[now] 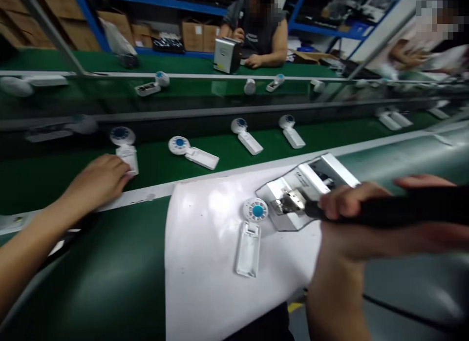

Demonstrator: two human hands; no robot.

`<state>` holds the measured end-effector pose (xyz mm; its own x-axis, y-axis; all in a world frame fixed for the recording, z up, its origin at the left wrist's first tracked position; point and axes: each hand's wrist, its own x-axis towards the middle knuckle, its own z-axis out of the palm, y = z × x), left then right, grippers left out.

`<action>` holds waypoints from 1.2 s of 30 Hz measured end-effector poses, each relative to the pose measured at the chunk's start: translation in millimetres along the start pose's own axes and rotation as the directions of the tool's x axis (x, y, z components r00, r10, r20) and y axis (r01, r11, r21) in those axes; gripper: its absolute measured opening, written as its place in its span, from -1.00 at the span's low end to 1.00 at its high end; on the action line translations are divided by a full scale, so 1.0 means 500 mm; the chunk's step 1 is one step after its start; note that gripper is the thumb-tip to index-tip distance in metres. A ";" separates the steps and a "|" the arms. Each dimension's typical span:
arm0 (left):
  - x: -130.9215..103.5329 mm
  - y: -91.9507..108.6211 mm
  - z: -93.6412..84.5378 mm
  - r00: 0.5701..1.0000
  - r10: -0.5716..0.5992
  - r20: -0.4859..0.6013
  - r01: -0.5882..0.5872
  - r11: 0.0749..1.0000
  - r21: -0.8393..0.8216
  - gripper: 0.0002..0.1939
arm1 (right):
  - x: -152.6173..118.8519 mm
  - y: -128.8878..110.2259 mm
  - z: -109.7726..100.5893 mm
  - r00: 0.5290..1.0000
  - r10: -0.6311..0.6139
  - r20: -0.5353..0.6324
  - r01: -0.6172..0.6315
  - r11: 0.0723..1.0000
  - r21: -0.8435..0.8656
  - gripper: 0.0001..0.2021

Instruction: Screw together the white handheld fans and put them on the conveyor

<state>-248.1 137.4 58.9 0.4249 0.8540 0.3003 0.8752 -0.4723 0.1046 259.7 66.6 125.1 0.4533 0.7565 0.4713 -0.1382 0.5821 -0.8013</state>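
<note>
My left hand [98, 180] reaches over the green belt, its fingers closed on the handle end of a white fan-shaped part [127, 158] with a blue centre. On the right, my right hand [344, 209] is wrapped round a black electric screwdriver [399, 206], somewhat blurred. The tool's tip meets a silver screw feeder [308, 182] at its metal front. Just left of the feeder, another white fan part [249, 248] lies on the white sheet [205, 263], its round head away from me and its open handle towards me.
More fan parts [203, 158] [251, 141] [293, 136] lie along the green belt [154, 177]. Behind a rail [183, 110] is a second row. Across the line, a person [269, 38] sits by a silver box [226, 55]; another person is at the right.
</note>
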 end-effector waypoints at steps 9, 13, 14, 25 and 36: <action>-0.017 0.341 0.033 0.948 0.319 -0.009 -0.311 0.917 -0.250 -0.75 | -0.044 0.033 0.099 0.990 -0.118 0.082 0.126 0.987 -0.096 -0.46; -0.032 0.480 0.106 0.756 0.655 -0.017 -0.613 0.698 -0.370 -0.93 | -0.072 0.018 0.129 0.973 0.064 0.222 -0.064 0.998 -0.006 -0.41; -0.033 0.495 0.122 0.729 0.684 -0.032 -0.641 0.666 -0.381 -0.92 | -0.080 0.020 0.144 0.968 0.077 0.239 -0.082 0.997 0.013 -0.41; -0.039 0.505 0.149 0.733 0.672 -0.105 -0.647 0.640 -0.415 -0.80 | -0.142 0.099 0.226 0.933 0.145 0.328 -0.198 0.971 0.134 -0.47; -0.039 0.497 0.144 0.706 0.703 -0.086 -0.661 0.611 -0.435 -0.97 | -0.182 0.163 0.204 0.875 0.239 0.422 -0.283 0.958 0.044 -0.46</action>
<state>-22.2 19.3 10.9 0.8954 0.2521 0.3669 0.1535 -0.9485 0.2773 117.2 75.4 54.4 -0.0080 0.9265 0.3761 -0.2991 0.3567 -0.8850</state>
